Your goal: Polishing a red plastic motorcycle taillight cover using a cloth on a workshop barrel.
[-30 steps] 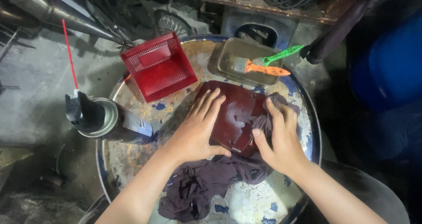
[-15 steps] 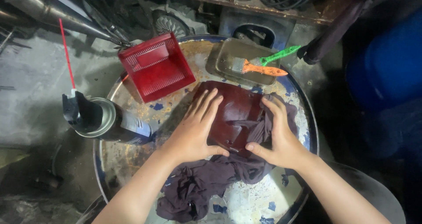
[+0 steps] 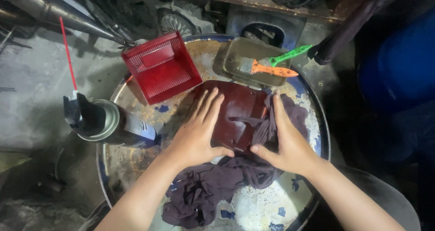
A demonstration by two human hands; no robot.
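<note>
Centrally, a dark red panel [image 3: 235, 113] lay flat on the rusty round drum top [image 3: 136, 163], partly wrapped in a dark purple cloth [image 3: 213, 190] that trailed from the panel toward the person. The left hand [image 3: 199, 131] pressed palm-down on the panel, fingers spread and straight, thumb stretched toward the other hand; its grip was wide, holding nothing. The right hand [image 3: 285, 142] lay flat on the cloth at the panel's right edge, fingers extended, thumb pointing inward, grip likewise wide. Both forearms angled in from the near side. Beyond the panel sat a red ribbed tray [image 3: 161, 68] and a shallow metal pan [image 3: 253, 61] carrying a brush [image 3: 272, 65] with an orange and green handle. Left of the panel stood a spray can [image 3: 108, 124] with a red straw.
</note>
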